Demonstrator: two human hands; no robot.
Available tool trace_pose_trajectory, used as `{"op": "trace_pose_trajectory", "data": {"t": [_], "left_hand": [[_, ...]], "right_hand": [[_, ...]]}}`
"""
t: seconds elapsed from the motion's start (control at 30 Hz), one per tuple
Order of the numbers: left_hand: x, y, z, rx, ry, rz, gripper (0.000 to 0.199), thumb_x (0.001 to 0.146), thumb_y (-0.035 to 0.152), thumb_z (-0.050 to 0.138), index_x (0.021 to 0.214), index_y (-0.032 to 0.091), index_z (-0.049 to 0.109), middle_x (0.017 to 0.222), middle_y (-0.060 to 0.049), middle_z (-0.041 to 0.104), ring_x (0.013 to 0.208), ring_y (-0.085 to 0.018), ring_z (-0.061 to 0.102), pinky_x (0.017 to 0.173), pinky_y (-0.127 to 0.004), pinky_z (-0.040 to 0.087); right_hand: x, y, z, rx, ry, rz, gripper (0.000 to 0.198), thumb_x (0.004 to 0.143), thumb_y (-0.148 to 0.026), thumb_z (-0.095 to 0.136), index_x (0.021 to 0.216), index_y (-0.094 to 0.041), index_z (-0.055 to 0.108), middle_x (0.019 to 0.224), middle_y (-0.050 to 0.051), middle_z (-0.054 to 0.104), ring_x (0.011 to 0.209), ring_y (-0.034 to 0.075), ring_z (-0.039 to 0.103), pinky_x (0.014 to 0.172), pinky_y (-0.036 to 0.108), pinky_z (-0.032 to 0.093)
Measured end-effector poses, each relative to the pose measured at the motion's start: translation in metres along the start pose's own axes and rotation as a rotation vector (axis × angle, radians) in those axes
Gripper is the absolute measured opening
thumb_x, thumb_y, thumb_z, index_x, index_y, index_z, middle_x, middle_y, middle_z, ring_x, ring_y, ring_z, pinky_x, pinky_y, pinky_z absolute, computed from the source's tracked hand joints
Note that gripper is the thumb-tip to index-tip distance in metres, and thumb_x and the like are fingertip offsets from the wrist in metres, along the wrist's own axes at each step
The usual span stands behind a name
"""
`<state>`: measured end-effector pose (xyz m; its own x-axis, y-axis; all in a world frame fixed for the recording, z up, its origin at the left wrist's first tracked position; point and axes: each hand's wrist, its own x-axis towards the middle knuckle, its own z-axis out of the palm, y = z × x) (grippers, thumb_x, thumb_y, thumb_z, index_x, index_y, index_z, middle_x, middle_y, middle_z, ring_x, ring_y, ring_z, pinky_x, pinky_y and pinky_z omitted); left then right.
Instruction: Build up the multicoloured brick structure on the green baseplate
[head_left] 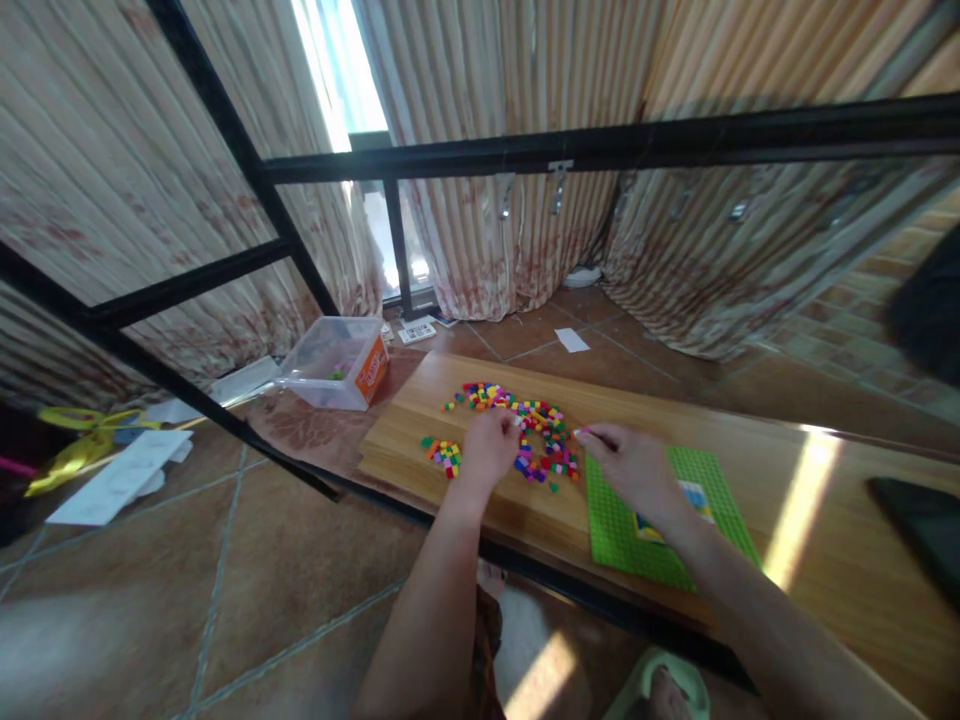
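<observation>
A loose heap of small colourful toy bricks (pixel 551 425) is spread over the wooden table. My left hand (pixel 489 448) is closed at the left of the heap, with a small whitish piece, probably a brick, at its fingertips. My right hand (pixel 636 468) pinches a small pink-and-white brick (pixel 582 433) at the heap's right side. Beneath the right hand and forearm lies a green studded baseplate (pixel 622 545). On it is a section built of blue, yellow and white bricks (pixel 697 500), partly covered by that arm.
A clear plastic box (pixel 330 365) with an orange label stands past the table's left end. The wooden table (pixel 757 440) carries a dark flat object (pixel 915 530) at the right. Black metal bars (pixel 465 160) cross in front of the curtains. Papers (pixel 120 475) lie on the tiled floor.
</observation>
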<state>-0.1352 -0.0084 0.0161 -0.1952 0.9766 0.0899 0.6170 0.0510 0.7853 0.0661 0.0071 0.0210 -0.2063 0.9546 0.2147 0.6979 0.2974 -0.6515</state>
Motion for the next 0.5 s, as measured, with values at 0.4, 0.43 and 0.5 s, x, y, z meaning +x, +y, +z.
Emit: {"op": "trace_pose_trajectory", "data": {"t": [0.4,0.43,0.5], "left_hand": [[0.010,-0.036,-0.028,0.358,-0.022,-0.127,0.029,0.084,0.007,0.049,0.094,0.015,0.075,0.097,-0.016,0.073,0.099,-0.026,0.067,0.085,-0.032,0.047],[0.010,-0.037,-0.028,0.355,-0.035,-0.118,0.029,0.083,0.006,0.049,0.092,0.015,0.075,0.096,-0.016,0.073,0.099,-0.027,0.067,0.085,-0.032,0.047],[0.010,-0.038,-0.030,0.333,-0.038,-0.110,0.028,0.082,0.006,0.050,0.090,0.016,0.075,0.097,-0.017,0.073,0.100,-0.028,0.067,0.085,-0.034,0.048]], "right_hand": [[0.049,-0.032,0.045,-0.535,-0.387,-0.233,0.021,0.090,-0.028,0.056,0.080,-0.021,0.073,0.085,0.008,0.074,0.083,0.023,0.068,0.070,0.030,0.045],[0.056,-0.038,0.046,-0.539,-0.376,-0.232,0.021,0.090,-0.029,0.055,0.082,-0.022,0.073,0.086,0.007,0.074,0.084,0.023,0.068,0.071,0.030,0.046],[0.076,-0.053,0.054,-0.500,-0.324,-0.239,0.025,0.092,-0.028,0.050,0.092,-0.024,0.075,0.094,0.006,0.075,0.091,0.022,0.068,0.076,0.029,0.046]]}}
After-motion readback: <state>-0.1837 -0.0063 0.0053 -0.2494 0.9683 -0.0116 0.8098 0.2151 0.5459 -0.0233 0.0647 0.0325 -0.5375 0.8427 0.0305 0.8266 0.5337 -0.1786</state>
